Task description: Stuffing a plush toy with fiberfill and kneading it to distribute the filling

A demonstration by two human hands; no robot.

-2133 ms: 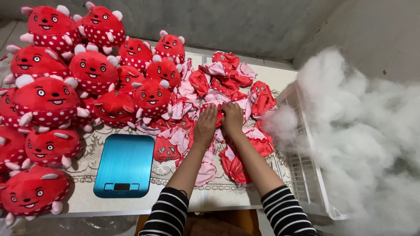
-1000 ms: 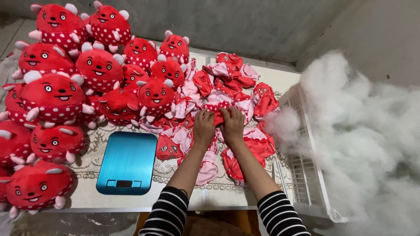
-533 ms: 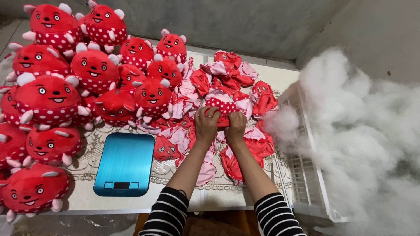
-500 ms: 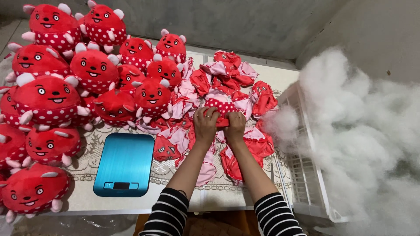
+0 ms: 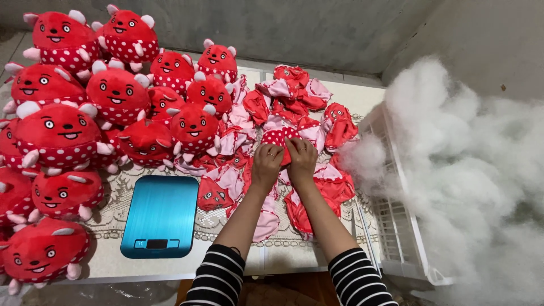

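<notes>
Both hands meet over a pile of flat, unstuffed red-and-pink toy skins in the middle of the table. My left hand and my right hand together grip one red skin with white dots, lifted slightly above the pile. The fingers are curled around its lower edge. Stuffed red plush toys with smiling faces are heaped to the left of my hands.
A blue kitchen scale lies on the lace-covered table near the front edge. A white plastic crate stands at the right, with a big mound of white stuffing fibre spilling over it. A grey wall runs behind.
My hands were pressing flat on the pile; they have since picked out one dotted skin and raised it a little toward me.
</notes>
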